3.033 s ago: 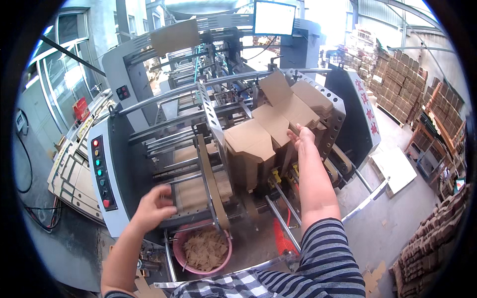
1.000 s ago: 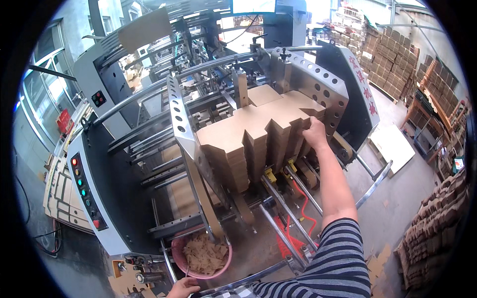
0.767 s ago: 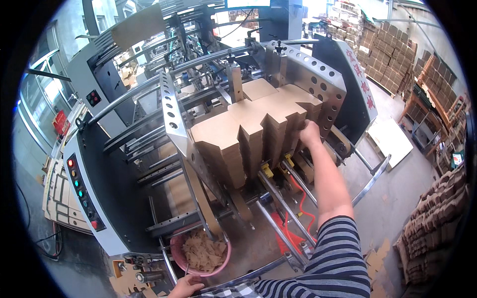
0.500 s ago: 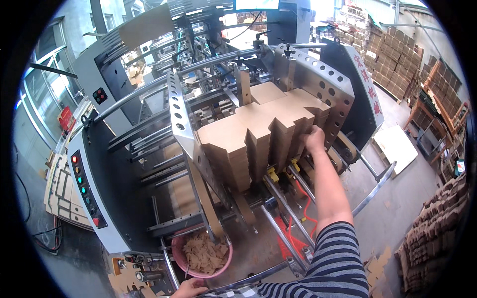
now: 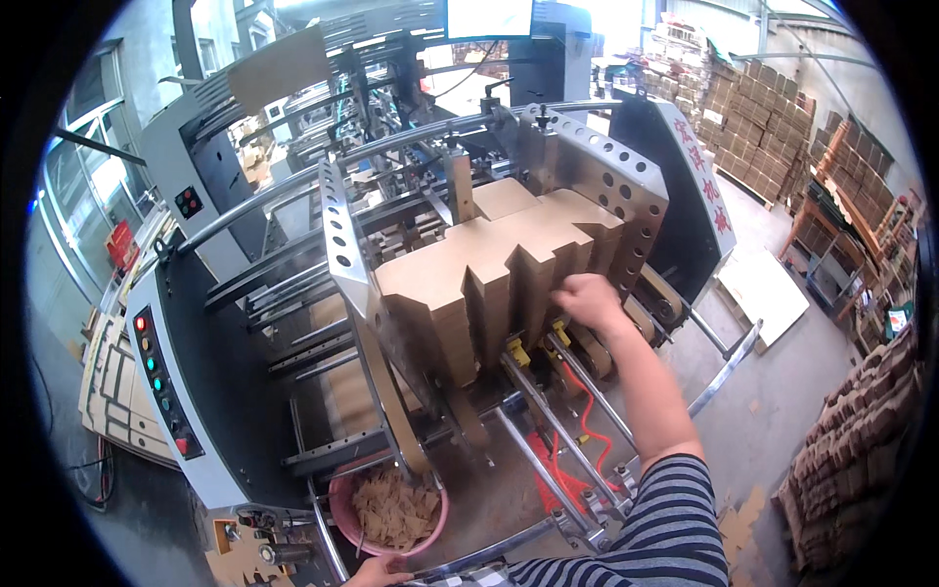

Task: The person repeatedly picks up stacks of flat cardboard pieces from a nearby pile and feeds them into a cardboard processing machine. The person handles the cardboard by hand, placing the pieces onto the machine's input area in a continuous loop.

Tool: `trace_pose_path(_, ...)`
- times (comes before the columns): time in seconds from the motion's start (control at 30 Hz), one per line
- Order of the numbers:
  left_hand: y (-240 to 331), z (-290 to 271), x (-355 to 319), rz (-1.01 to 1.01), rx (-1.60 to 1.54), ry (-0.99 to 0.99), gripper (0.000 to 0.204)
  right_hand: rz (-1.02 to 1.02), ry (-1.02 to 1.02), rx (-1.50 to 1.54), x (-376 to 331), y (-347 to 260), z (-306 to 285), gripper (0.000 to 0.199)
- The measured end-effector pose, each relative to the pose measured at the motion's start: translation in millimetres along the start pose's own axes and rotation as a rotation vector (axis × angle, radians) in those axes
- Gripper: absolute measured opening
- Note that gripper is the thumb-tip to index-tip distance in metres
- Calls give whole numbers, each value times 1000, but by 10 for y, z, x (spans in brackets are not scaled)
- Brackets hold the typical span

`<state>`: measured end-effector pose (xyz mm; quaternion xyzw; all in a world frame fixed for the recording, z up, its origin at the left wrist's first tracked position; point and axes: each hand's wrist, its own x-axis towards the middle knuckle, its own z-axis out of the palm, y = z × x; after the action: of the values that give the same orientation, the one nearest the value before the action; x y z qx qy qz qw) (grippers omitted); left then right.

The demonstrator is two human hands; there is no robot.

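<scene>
A tall stack of brown cardboard blanks (image 5: 489,241) with notched near edges stands in the machine, between two perforated metal side plates (image 5: 339,235). My right hand (image 5: 590,300) is closed in a fist at the right part of the stack's near face, its knuckles toward the cardboard; whether it touches is hard to tell. Nothing shows in that fist. At the bottom edge of the view, my left hand (image 5: 380,570) is low beside the curved metal rail (image 5: 479,556). Its fingers are partly cut off, so its grip is unclear.
A pink basin (image 5: 342,509) of cardboard scraps sits under the machine's front. Yellow clamps (image 5: 516,352), metal rods and red air hoses (image 5: 587,421) lie below the stack. A button panel (image 5: 156,377) is at left. Brown cardboard piles (image 5: 851,470) stand at right.
My right hand has drawn slightly back from the stack's near face, and its fingers are more curled. My left hand stays low by the rail. The whole view has shifted a little.
</scene>
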<state>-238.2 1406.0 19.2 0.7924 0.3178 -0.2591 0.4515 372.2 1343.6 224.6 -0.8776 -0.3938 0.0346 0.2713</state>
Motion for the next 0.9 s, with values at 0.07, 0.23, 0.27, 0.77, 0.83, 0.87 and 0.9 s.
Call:
trace_pose_path(0.07, 67, -19, 100, 51, -12, 8, 55, -211, -59, -16, 268, 240, 251, 34)
trace_pose_path(0.23, 45, 17, 62, 51, -52, 57, 51, -138, -122, 9, 194, -83, 130, 31)
trace_pose_path(0.27, 23, 55, 30, 46, -57, 61, 51, -169, -103, -10, 141, -188, 96, 31)
trace_pose_path(0.77, 262, 88, 88, 100, -142, 86, 40, -96, 81, -174, 535, 404, -270, 26)
trace_pose_path(0.83, 310, 99, 145, 107, -144, 57, 38, -179, 16, -252, 420, 513, -319, 27)
trace_pose_path(0.87, 345, 79, 196, 123, -144, 43, 38, -201, -14, -301, 357, 551, -363, 28)
trace_pose_path(0.9, 332, 101, 140, 112, -147, 41, 37, -135, -105, -273, 104, 174, -463, 30)
